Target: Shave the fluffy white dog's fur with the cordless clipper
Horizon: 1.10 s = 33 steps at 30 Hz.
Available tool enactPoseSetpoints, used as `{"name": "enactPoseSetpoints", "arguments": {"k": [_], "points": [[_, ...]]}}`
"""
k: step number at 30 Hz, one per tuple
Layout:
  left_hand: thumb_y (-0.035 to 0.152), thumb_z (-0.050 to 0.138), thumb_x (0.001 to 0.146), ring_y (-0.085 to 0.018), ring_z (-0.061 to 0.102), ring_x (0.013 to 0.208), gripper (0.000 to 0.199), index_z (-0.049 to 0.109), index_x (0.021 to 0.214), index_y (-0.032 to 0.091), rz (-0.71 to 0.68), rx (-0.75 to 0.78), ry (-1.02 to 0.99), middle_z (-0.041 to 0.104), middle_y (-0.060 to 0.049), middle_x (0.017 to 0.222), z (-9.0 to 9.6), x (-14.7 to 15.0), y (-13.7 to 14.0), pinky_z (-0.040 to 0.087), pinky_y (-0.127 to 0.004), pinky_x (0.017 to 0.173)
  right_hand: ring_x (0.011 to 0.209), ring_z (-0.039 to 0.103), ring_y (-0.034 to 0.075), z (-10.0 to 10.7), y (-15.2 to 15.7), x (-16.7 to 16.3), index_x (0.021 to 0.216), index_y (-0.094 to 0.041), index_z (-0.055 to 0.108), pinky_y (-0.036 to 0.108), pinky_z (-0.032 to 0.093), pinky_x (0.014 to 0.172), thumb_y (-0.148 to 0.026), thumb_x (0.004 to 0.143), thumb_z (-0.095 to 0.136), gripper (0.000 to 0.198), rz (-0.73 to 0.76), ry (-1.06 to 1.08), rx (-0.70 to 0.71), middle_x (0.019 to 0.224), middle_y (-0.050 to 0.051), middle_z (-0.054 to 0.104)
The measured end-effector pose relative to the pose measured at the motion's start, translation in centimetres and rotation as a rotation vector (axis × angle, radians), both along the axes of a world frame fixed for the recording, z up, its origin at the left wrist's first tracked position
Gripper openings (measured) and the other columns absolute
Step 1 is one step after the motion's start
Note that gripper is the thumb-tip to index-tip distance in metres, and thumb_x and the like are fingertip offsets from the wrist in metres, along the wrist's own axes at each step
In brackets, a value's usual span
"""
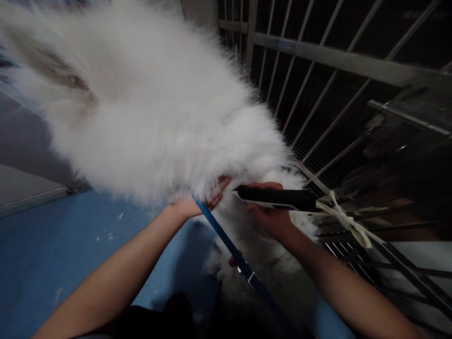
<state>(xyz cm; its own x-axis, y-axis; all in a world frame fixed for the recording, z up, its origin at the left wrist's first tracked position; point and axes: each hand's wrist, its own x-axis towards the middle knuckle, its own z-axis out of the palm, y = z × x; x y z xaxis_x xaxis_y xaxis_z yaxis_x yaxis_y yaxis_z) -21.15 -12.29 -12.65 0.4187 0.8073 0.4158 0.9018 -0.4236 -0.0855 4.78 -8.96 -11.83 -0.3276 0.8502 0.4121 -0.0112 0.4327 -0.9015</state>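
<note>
The landmark is the white fluffy animal, standing on a blue tabletop; its coat is long, fine and dense. Right of the animal, metal cage bars rise close behind the fur. A pale cord is knotted on the bars right of the animal. Below the animal, a blue leash strap runs diagonally down to a metal clip. Loose white fur tufts lie on the tabletop under the animal.

The left hand is pressed into the animal's underside fur, fingers curled into the coat. The right hand is closed around a black, slim clipper, its tip touching the fur at the animal's lower right.
</note>
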Motion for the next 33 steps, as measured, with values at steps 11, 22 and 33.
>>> {"name": "enactPoseSetpoints", "arguments": {"k": [11,22,33], "points": [[0.025,0.036,0.096,-0.028,0.059,0.127,0.050,0.051,0.142,0.015,-0.143,0.039,0.064,0.058,-0.011,0.142,0.6,0.3,0.1,0.044,-0.036,0.109,0.097,0.067,0.023,0.2,-0.1,0.2,0.108,-0.028,0.056,0.043,0.056,0.093,-0.035,0.079,0.075,0.036,-0.088,-0.028,0.140,0.105,0.003,0.066],[0.029,0.036,0.098,-0.029,0.056,0.129,0.047,0.051,0.139,0.011,0.059,-0.024,-0.051,0.061,-0.017,0.136,5.1,6.0,-1.1,0.047,-0.045,0.108,0.102,0.070,0.023,0.0,0.7,3.0,0.108,-0.028,0.062,0.040,0.058,0.091,-0.039,0.078,0.079,0.036,0.139,0.020,0.010,0.108,0.002,0.071],[0.040,0.050,0.091,-0.033,0.066,0.106,0.044,0.070,0.112,0.007,0.247,-0.635,0.485,0.071,-0.020,0.111,13.9,16.5,9.3,0.051,-0.042,0.092,0.093,0.069,0.023,0.5,1.0,6.2,0.097,-0.026,0.062,0.041,0.057,0.088,-0.039,0.079,0.075,0.026,-0.306,0.162,-0.028,0.097,0.003,0.070]]}}
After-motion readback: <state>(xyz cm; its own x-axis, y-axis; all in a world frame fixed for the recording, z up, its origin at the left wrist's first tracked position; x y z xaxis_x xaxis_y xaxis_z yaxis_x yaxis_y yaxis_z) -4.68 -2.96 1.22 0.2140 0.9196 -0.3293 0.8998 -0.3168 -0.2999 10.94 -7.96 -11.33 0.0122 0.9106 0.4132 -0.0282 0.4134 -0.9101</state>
